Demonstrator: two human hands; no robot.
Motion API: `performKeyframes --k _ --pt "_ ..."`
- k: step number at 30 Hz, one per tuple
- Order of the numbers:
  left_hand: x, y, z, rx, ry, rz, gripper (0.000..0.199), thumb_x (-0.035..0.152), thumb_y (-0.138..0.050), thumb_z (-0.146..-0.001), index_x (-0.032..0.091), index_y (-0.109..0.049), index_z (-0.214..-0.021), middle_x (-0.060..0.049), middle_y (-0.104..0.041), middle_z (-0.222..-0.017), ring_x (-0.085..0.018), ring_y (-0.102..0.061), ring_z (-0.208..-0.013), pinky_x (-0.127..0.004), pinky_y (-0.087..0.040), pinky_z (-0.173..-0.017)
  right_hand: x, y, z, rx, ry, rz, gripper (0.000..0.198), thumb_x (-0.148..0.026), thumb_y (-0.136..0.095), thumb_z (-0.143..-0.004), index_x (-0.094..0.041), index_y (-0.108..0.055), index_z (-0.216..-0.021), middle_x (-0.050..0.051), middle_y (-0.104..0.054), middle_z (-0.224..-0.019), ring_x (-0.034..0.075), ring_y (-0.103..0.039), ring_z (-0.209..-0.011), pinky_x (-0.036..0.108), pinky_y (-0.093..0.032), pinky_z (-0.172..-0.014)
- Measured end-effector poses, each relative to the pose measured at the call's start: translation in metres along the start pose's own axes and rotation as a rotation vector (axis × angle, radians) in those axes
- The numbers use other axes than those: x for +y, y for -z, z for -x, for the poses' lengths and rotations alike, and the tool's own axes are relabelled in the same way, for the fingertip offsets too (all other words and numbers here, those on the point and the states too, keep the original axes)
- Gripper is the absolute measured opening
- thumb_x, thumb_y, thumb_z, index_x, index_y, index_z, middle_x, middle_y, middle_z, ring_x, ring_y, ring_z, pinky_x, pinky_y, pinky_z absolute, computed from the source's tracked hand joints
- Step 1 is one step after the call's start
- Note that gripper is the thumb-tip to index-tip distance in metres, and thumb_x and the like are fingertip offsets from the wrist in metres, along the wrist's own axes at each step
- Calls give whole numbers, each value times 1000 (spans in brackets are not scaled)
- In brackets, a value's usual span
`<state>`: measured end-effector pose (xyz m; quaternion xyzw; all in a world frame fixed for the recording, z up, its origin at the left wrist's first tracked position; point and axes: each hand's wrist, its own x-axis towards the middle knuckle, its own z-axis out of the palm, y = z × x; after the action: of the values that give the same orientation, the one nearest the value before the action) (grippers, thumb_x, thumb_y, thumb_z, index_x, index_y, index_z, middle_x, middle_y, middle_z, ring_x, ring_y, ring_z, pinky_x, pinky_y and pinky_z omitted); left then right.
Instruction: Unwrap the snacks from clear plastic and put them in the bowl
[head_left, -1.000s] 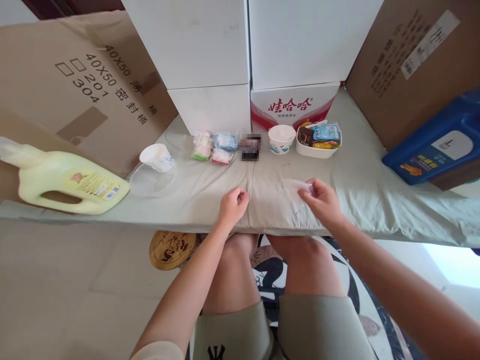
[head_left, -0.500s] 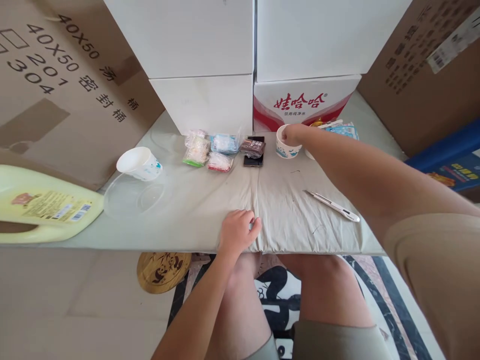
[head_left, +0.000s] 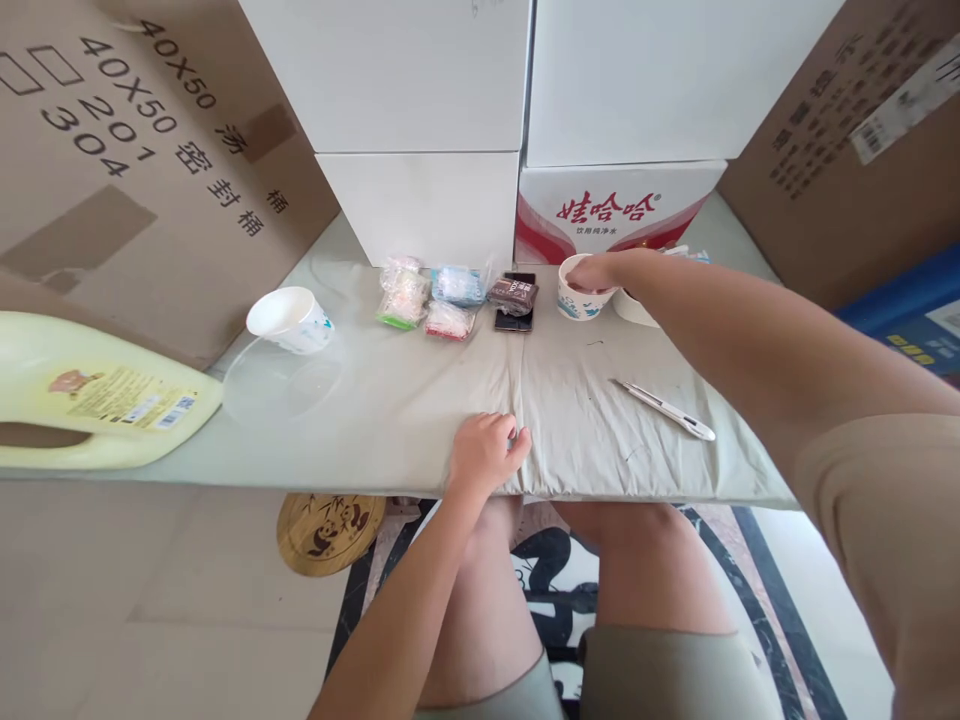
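Note:
My right hand (head_left: 590, 272) reaches into a white paper cup (head_left: 579, 306) with a blue pattern at the back of the table. Its fingers are down inside the rim and hidden. Close to my right forearm stands a white bowl or cup (head_left: 634, 309), partly covered by the arm. My left hand (head_left: 487, 452) rests on the cloth near the front edge in a loose fist, with nothing visible in it. Wrapped small packs lie left of the paper cup: a brown pack (head_left: 513, 294) on a dark phone-like object (head_left: 514, 322), a blue pack (head_left: 459, 285) and a red-edged pack (head_left: 449, 320).
A white utility knife (head_left: 666, 409) lies at the right. At the left are a tilted paper cup (head_left: 292, 320), a clear plastic lid or bowl (head_left: 281, 385) and a yellow jug (head_left: 112, 400). White boxes (head_left: 420, 205) wall off the back; cardboard cartons (head_left: 165, 180) flank the table.
My right hand stays at the paper cup, its fingers shifted slightly within the rim. The whole view has moved a little; my left hand keeps its place on the cloth.

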<state>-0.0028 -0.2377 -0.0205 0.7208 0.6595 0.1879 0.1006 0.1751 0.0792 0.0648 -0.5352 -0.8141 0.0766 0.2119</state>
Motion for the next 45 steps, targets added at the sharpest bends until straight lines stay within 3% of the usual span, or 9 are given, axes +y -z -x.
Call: performKeyframes --k 5,10,13,18,24,28,33,37,45 --pt "3 3 1 -13 28 -22 30 35 -50 -94 21 -55 -67 -5 -65 -71 -20 -56 -72 -34 -31 -68 -15 33 99 110 -48 -3 40 -37 -29 -100 -20 -63 -91 13 -68 -96 28 -61 -96 44 -47 -88" --pt "5 6 0 -2 35 -43 30 35 -48 -94 21 -57 -69 -6 -68 -74 -19 -58 -72 -33 -28 -65 4 26 254 64 12 -58 30 -36 -38 -97 -23 -64 -98 13 -70 -99 30 -61 -98 44 -47 -89" --pt "7 6 0 -6 24 -66 30 34 -47 -94 21 -58 -69 -6 -68 -74 -19 -58 -73 -32 -29 -65 28 21 304 83 12 -10 26 -34 -46 -94 -23 -64 -110 15 -68 -115 32 -61 -107 47 -46 -96" --pt "14 14 -5 -61 89 -50 29 35 -45 -93 21 -56 -70 -4 -66 -74 -18 -58 -74 -30 -33 -67 74 39 280 143 -175 50 39 -32 -49 -91 -16 -61 -124 19 -66 -121 36 -61 -111 48 -48 -96" --pt "16 50 -39 -594 135 48 19 40 -60 -79 23 -62 -86 1 -66 -76 -16 -59 -70 -27 -42 -67 109 44 194 39 -86 175 49 -22 -48 -88 -13 -56 -135 18 -57 -141 35 -54 -122 45 -45 -95" --pt "34 52 -88 -359 84 139 26 34 -57 -83 20 -63 -104 -2 -69 -90 -17 -64 -80 -29 -50 -78 117 34 172 63 -83 259 37 -27 -44 -95 -15 -65 -123 18 -63 -130 36 -52 -119 46 -42 -92" --pt "75 24 -175 -14 56 30 51 31 -67 -81 22 -57 -130 -10 -64 -118 -23 -64 -106 -36 -49 -96 139 40 196 112 -85 279 38 -38 -38 -101 -18 -69 -112 16 -68 -122 33 -53 -111 44 -39 -88" --pt "94 1 -226 -40 116 -42 48 33 -66 -85 22 -60 -132 -15 -63 -118 -28 -63 -113 -38 -47 -100 161 55 243 169 -86 291 39 -39 -39 -101 -17 -71 -103 15 -70 -112 29 -58 -97 41 -41 -83" --pt "154 -55 -286 -35 -49 90 28 27 -58 -88 17 -72 -110 -13 -68 -115 -26 -65 -108 -38 -48 -100 179 56 312 356 -194 125 30 -41 -44 -101 -22 -67 -99 11 -68 -104 22 -65 -88 33 -51 -73"
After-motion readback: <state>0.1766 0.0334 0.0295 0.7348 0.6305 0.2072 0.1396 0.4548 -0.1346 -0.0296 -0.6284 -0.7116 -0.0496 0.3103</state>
